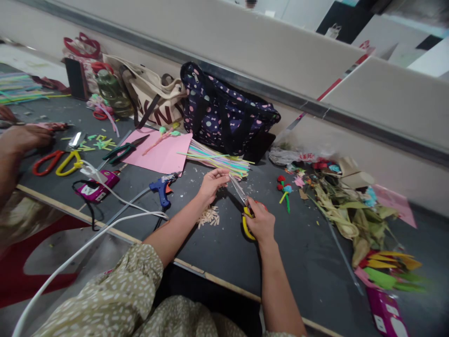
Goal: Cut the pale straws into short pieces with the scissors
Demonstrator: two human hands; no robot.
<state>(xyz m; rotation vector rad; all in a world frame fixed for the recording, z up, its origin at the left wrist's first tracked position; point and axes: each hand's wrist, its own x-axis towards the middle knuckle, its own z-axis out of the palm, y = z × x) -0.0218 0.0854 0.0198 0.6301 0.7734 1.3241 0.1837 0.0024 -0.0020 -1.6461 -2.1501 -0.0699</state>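
Note:
My right hand (262,220) is closed round the handles of a pair of scissors (239,189), whose yellow loop shows below the fingers. The metal blades point up and left, their tips close to my left hand (213,183). The thumb and fingers of that hand are pinched together; whatever they hold is too small to make out. Below my left wrist lies a pile of short beige cut strips (209,216) on the dark table (224,255). A bundle of pastel strips (219,161) lies just beyond my fingertips.
Left of me are a blue glue gun (162,188), a magenta power box (99,185), pliers (124,150) on pink paper (157,161), and another person's hand (30,135). Bags (228,112) line the back. Rightward lie pompom flowers (285,189) and dried husks (351,217).

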